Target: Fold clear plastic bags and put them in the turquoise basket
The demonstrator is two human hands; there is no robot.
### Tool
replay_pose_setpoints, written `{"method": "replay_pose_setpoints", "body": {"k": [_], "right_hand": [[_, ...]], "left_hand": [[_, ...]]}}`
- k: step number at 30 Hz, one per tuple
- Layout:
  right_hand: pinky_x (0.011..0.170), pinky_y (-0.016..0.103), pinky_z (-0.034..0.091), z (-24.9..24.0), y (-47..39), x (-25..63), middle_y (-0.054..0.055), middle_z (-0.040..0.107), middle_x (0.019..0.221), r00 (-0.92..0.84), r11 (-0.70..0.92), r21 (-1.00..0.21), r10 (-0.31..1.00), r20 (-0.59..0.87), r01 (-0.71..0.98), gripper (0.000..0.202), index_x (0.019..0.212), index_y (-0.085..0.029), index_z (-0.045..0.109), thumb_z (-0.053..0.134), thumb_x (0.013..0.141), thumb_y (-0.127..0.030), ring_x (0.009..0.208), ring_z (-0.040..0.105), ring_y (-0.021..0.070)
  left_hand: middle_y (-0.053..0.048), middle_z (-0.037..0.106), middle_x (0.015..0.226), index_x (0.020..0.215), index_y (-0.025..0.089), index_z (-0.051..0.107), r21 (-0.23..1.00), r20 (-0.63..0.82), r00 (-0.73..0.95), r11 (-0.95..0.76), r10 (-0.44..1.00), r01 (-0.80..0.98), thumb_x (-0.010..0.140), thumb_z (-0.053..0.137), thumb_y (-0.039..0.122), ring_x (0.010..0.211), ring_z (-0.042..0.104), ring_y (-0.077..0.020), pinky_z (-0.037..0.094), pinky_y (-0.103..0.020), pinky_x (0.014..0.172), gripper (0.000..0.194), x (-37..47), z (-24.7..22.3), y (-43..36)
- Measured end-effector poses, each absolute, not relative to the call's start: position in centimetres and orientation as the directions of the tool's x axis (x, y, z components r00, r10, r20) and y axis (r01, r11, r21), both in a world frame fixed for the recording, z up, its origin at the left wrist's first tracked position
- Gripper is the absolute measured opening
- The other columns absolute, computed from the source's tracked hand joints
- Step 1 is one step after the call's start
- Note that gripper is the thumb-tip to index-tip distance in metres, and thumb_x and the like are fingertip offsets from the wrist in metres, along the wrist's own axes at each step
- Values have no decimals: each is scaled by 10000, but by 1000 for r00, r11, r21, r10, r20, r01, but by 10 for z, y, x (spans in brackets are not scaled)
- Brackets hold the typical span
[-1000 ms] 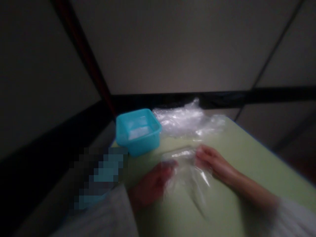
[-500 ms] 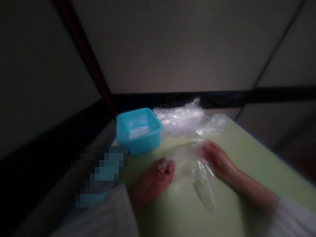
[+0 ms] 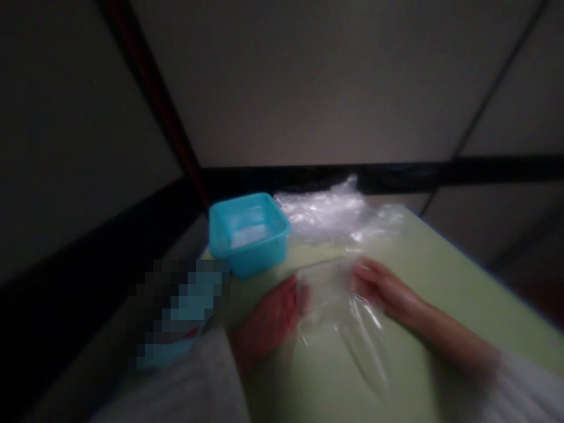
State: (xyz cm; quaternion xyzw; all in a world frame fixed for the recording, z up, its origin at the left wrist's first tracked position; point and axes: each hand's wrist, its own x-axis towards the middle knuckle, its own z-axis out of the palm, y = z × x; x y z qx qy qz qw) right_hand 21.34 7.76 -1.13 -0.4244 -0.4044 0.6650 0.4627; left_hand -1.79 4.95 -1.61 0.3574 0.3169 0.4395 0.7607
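Observation:
A clear plastic bag (image 3: 328, 294) is stretched between my two hands above the pale green tabletop (image 3: 348, 388). At its left edge, my left hand (image 3: 273, 314) pinches the film with the fingers closed. My right hand (image 3: 381, 285) grips the bag's right edge, fingers bent around it. The bag's lower part hangs down toward me with shiny creases. Both hands are somewhat blurred. Beyond my left hand stands a turquoise plastic basket (image 3: 259, 258) with something whitish lying on its bottom.
A crumpled heap of clear plastic film (image 3: 326, 214) lies at the table's far edge, beside the basket. Grey wall panels (image 3: 326, 88) with dark strips rise behind. Left of the table is a pixelated turquoise area (image 3: 194, 302).
My left hand has unfolded the bag's left side, which was bunched in its fingers. The bag is now spread flatter between both hands. The right hand has shifted slightly.

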Motion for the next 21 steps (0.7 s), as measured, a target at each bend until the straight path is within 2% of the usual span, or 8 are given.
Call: {"method": "replay_pose_setpoints", "body": {"k": [6,9,13,16,18,21], "right_hand": [[359,169,347,-9,77,212,-35,562,509,-174,-200,-964,970,-169,-174,389,644,-171,513,760,618,-470,386,463,63],[329,160,263,-9,75,212,-64,474,424,-177,-118,-989,979,-101,-88,417,610,-174,478,712,669,-515,337,368,43],[309,176,139,-9,74,214,-101,344,374,-116,-8,-999,993,-13,40,430,632,-189,460,620,740,-572,306,235,40],[334,178,173,-7,73,215,-96,343,432,-63,37,-998,997,34,57,422,670,-187,486,633,724,-579,356,257,49],[357,178,211,-5,72,216,-86,360,473,-45,37,-998,998,35,46,422,681,-187,492,641,713,-580,392,285,56],[389,182,256,-2,71,216,-69,400,518,-30,36,-998,999,35,44,417,682,-188,495,644,711,-575,435,337,68]], "left_hand": [[-7,613,788,1053,187,569,888,-205,319,313,925,-337,678,696,269,702,588,-143,414,-209,572,404,-10,-17,44],[32,567,706,1037,191,566,924,-199,246,265,949,-275,606,724,187,678,573,-124,397,-186,558,459,-6,-19,44],[35,556,717,1021,182,569,941,-205,136,234,969,-246,582,736,202,705,580,-133,415,-200,588,470,-1,-15,44],[20,586,758,961,167,598,946,-222,61,230,973,-228,595,740,250,705,566,-120,412,-192,594,401,2,-8,41],[31,573,704,887,162,617,946,-234,40,237,971,-221,604,744,305,629,527,-92,375,-171,535,341,2,-6,40],[84,435,530,772,158,607,939,-267,30,267,963,-218,615,737,418,451,366,-40,248,-151,416,331,2,-8,40]]}}
